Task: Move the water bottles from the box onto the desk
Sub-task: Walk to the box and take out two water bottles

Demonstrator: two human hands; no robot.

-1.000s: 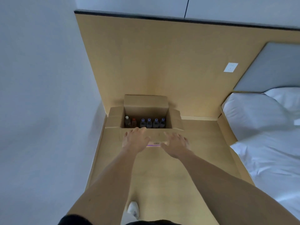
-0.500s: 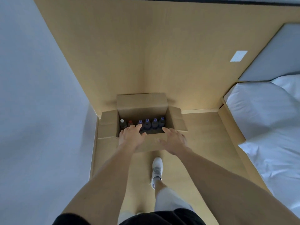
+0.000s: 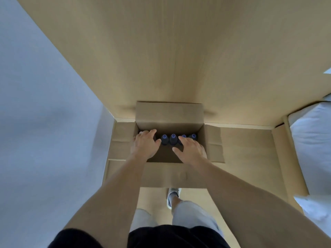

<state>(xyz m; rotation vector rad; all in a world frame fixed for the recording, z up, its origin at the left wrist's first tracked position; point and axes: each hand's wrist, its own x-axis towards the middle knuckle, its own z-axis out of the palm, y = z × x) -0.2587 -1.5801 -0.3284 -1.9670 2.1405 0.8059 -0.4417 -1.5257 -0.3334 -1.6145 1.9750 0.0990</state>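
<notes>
An open cardboard box stands on the wooden floor against a wooden wall panel, its flaps folded out. A row of water bottles with blue caps stands along its far inner wall. My left hand reaches into the left part of the box with fingers spread, covering the leftmost bottles. My right hand hovers over the right part of the row with fingers spread and thumb out, hiding part of one cap. Neither hand visibly grips a bottle. No desk is in view.
A grey wall closes the left side. A bed with white bedding lies at the right behind a low wooden frame. My legs and one white shoe stand just behind the box's near flap.
I have stepped closer and leaned over the box. Both hands moved from the near flap forward into the box, over the bottle caps.
</notes>
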